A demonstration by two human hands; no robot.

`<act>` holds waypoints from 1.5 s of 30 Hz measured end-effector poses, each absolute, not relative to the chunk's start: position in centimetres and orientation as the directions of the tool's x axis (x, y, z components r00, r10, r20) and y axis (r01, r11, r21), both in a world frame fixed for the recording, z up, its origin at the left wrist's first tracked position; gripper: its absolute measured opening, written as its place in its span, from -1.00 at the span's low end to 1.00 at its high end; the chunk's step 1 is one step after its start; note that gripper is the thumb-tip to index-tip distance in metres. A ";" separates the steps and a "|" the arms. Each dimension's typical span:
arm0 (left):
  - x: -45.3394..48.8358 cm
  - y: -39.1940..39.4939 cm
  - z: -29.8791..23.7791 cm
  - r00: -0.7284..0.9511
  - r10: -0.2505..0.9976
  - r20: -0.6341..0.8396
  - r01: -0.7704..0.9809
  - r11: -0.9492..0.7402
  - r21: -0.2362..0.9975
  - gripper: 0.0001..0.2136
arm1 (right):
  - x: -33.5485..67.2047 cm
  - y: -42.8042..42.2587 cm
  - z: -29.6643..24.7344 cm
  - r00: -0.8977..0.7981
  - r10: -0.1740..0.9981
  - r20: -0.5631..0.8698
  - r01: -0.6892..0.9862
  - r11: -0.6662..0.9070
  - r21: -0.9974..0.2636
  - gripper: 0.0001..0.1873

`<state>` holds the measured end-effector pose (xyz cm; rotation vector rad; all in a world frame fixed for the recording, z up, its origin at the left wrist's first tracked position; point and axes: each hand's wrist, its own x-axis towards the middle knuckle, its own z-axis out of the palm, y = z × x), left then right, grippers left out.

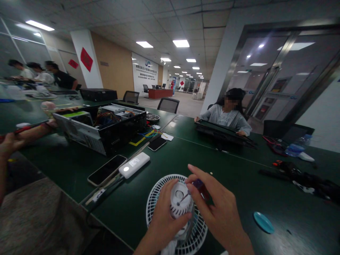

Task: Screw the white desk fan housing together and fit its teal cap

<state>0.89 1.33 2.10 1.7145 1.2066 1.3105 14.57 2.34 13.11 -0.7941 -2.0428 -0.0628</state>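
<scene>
A small white fan lies grille-down on the green table, its round slatted grille (150, 198) flat and its white motor housing (177, 188) facing up. My left hand (163, 216) wraps around the housing, fingers on the far left side and thumb on the near side. In my right hand (219, 200) is a screwdriver (197, 183) with a dark purple handle, pinched between thumb and fingers. Its thin shaft slants down left, the tip at the top face of the housing. Whether the tip sits in a screw is too small to tell. A turquoise oval disc (263, 222) lies right of my right hand.
Left of the fan lie a white power bank (134, 165) and two phones, one (107, 170) beside it. Farther back stands an opened computer case (106, 127). Across the table a person (225, 113) holds a black panel (223, 131). Another person's arm (29, 138) reaches in from the left.
</scene>
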 end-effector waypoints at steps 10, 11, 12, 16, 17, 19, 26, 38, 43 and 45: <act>0.9 1.5 1.8 0.062 0.927 0.369 0.276 -0.371 0.887 -0.35 | 14.5 2.1 13.0 -0.401 0.527 0.750 0.485 0.816 -0.314 -0.56; 0.9 1.5 1.8 0.058 0.928 0.368 0.274 -0.369 0.888 -0.35 | 14.5 2.1 13.0 -0.397 0.528 0.750 0.494 0.812 -0.310 -0.58; 0.9 1.5 1.8 0.057 0.929 0.366 0.272 -0.367 0.890 -0.35 | 14.4 2.2 12.9 -0.391 0.529 0.753 0.507 0.807 -0.303 -0.62; 0.9 1.4 1.6 0.046 0.925 0.377 0.261 -0.376 0.889 -0.36 | 14.1 2.4 12.9 -0.348 0.535 0.770 0.560 0.778 -0.287 -0.71; 0.9 1.4 1.6 0.042 0.925 0.378 0.258 -0.375 0.890 -0.37 | 14.0 2.3 13.0 -0.349 0.542 0.764 0.556 0.777 -0.297 -0.68; 0.9 1.4 1.6 0.035 0.927 0.372 0.259 -0.368 0.893 -0.38 | 14.0 2.1 13.1 -0.378 0.548 0.746 0.516 0.794 -0.322 -0.60; 1.0 1.7 1.0 0.016 0.914 0.404 0.257 -0.395 0.882 -0.37 | 14.0 2.2 13.1 -0.368 0.522 0.769 0.561 0.784 -0.264 -0.74; 1.1 1.6 1.5 0.012 0.920 0.392 0.272 -0.380 0.884 -0.39 | 13.7 2.0 13.0 -0.370 0.460 0.807 0.545 0.811 -0.213 -0.75; 1.0 1.6 1.5 0.043 0.922 0.385 0.271 -0.382 0.883 -0.40 | 13.9 1.8 13.3 -0.425 0.527 0.736 0.500 0.815 -0.295 -0.55; 1.0 1.5 1.7 0.051 0.927 0.370 0.281 -0.369 0.886 -0.40 | 13.9 1.7 13.3 -0.435 0.513 0.740 0.484 0.826 -0.288 -0.57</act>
